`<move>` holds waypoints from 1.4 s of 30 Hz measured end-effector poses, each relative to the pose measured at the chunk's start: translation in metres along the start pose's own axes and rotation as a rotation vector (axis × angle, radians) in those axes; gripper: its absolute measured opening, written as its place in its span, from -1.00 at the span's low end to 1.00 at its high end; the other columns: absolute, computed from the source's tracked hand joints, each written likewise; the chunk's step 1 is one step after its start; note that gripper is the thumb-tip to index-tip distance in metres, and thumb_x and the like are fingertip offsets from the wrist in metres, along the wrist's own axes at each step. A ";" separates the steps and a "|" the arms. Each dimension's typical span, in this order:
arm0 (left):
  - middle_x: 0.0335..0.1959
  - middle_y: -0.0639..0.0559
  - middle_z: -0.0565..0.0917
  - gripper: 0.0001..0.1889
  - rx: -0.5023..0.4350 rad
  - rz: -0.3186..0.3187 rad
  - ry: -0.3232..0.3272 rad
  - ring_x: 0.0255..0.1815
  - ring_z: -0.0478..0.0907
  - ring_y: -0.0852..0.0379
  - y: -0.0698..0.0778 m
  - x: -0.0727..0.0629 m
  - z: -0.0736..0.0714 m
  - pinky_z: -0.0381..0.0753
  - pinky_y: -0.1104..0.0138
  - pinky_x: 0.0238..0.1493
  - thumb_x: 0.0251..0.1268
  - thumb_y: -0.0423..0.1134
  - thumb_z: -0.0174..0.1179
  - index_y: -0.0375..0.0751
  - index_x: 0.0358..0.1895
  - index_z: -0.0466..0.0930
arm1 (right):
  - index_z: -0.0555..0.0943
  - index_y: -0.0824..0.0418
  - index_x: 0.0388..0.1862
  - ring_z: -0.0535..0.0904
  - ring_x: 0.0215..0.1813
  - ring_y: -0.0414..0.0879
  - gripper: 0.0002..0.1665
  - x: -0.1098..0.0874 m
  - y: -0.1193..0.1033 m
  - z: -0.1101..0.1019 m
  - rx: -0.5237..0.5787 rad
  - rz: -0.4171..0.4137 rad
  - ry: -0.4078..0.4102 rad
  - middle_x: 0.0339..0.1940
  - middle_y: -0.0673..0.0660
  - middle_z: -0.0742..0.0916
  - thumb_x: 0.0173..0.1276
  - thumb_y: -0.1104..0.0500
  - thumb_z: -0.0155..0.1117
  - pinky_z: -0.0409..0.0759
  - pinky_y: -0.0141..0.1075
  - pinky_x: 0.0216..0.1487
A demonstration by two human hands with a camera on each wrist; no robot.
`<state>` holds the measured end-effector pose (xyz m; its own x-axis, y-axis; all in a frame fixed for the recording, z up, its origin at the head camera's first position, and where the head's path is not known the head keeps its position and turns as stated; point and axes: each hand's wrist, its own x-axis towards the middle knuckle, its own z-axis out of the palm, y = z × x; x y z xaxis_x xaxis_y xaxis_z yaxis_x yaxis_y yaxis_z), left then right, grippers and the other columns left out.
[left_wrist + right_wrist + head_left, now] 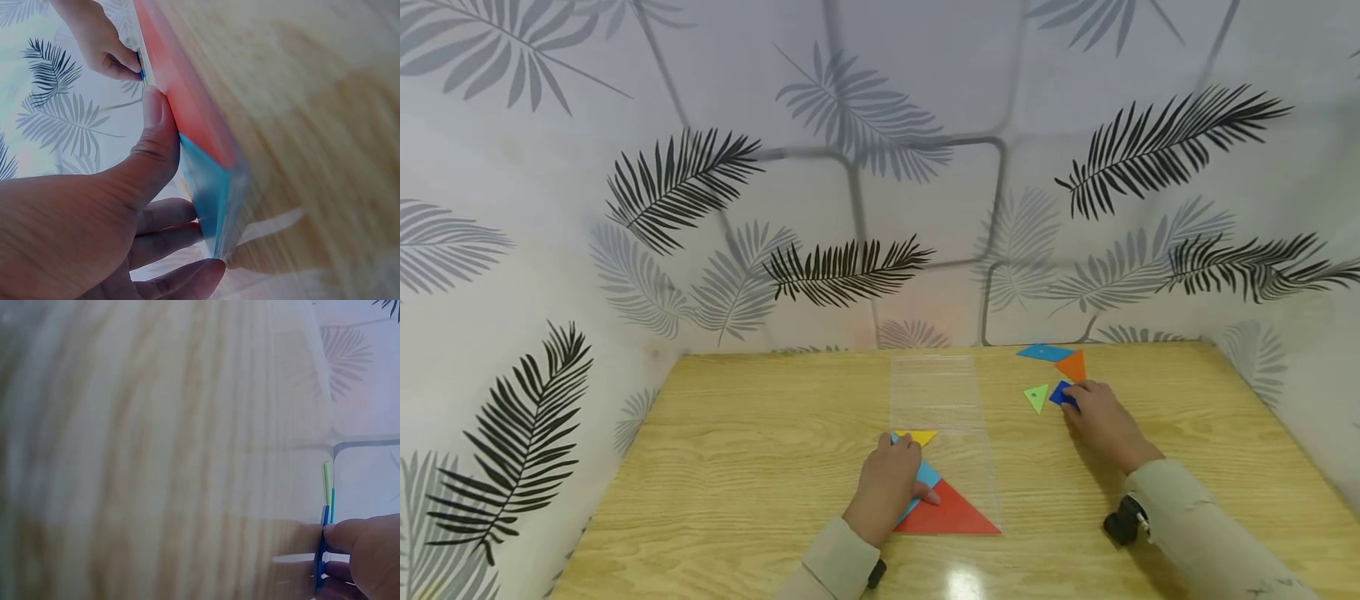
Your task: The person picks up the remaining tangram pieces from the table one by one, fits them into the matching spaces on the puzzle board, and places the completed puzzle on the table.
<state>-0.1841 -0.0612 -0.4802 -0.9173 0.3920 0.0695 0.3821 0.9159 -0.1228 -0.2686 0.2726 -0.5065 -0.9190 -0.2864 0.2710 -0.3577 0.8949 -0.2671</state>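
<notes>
My left hand [887, 479] rests over a light blue flat piece [928, 473] and a red triangle [951, 512], the thumb lying where the two meet. In the left wrist view, fingers [165, 234] reach along the light blue piece's edge. Just beyond the fingertips is a yellow triangle [919, 437]. These pieces lie at the near end of a clear plastic tray [936, 392]. At the far right my right hand [1105, 421] pinches a dark blue square piece [1060, 394], also seen edge-on in the right wrist view, with thumb and fingers on it.
A light green triangle [1036, 397] lies left of the dark blue piece. Behind are an orange triangle [1072, 365] and a blue parallelogram [1043, 352], near the back edge of the wooden table [760, 433]. A leaf-patterned wall [820, 208] rises behind the table.
</notes>
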 end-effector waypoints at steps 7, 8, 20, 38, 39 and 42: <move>-0.04 0.03 0.60 -0.26 -0.019 0.000 0.002 -0.14 0.46 0.01 0.002 0.001 0.001 0.54 0.45 -0.46 -0.27 0.42 0.11 -0.14 -0.14 0.61 | 0.56 0.52 -0.17 0.54 -0.21 0.25 -0.73 0.003 -0.002 -0.001 -0.086 -0.011 -0.015 -0.31 0.35 0.64 0.29 0.28 0.22 0.53 0.06 -0.18; -0.05 0.03 0.60 -0.26 -0.021 0.003 0.005 -0.15 0.46 0.01 0.002 0.000 0.001 0.54 0.45 -0.46 -0.27 0.42 0.11 -0.14 -0.14 0.61 | 0.56 0.51 -0.20 0.54 -0.25 0.23 -0.74 0.003 -0.002 -0.002 -0.099 -0.008 -0.019 -0.35 0.33 0.64 0.28 0.28 0.23 0.54 0.04 -0.21; -0.22 0.05 0.59 -0.28 -0.053 0.018 0.048 -0.32 0.41 0.07 0.002 -0.001 0.003 0.47 0.50 -0.52 -0.30 0.39 0.15 -0.15 -0.18 0.61 | 0.43 0.25 -0.63 0.30 -0.58 -0.07 -0.75 0.002 -0.014 -0.007 -0.182 -0.008 -0.080 -0.68 0.06 0.43 0.16 0.23 0.23 0.31 -0.24 -0.55; -0.12 0.00 0.62 -0.24 -0.033 0.032 0.077 -0.21 0.49 0.00 0.000 -0.002 0.004 0.56 0.44 -0.45 -0.32 0.40 0.14 -0.18 -0.15 0.62 | 0.37 0.17 -0.69 0.22 -0.65 -0.16 -0.70 -0.022 -0.026 -0.010 -0.148 -0.088 0.000 -0.74 -0.01 0.35 0.18 0.26 0.21 0.23 -0.32 -0.60; -0.14 0.00 0.62 -0.25 -0.035 0.032 0.079 -0.23 0.49 0.01 0.000 -0.002 0.004 0.55 0.45 -0.46 -0.31 0.40 0.14 -0.18 -0.16 0.62 | 0.37 0.17 -0.70 0.22 -0.65 -0.17 -0.70 -0.024 -0.028 -0.011 -0.152 -0.104 0.003 -0.74 -0.02 0.35 0.17 0.27 0.21 0.23 -0.32 -0.61; -0.19 0.02 0.62 -0.26 -0.031 0.033 0.091 -0.29 0.46 0.04 0.000 -0.002 0.003 0.52 0.46 -0.50 -0.33 0.40 0.15 -0.18 -0.18 0.62 | 0.36 0.16 -0.70 0.21 -0.66 -0.19 -0.70 -0.029 -0.034 -0.014 -0.171 -0.162 0.014 -0.75 -0.03 0.34 0.13 0.32 0.21 0.23 -0.33 -0.62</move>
<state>-0.1828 -0.0620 -0.4835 -0.8908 0.4270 0.1558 0.4166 0.9040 -0.0957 -0.2274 0.2550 -0.4925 -0.8493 -0.4270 0.3104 -0.4656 0.8830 -0.0592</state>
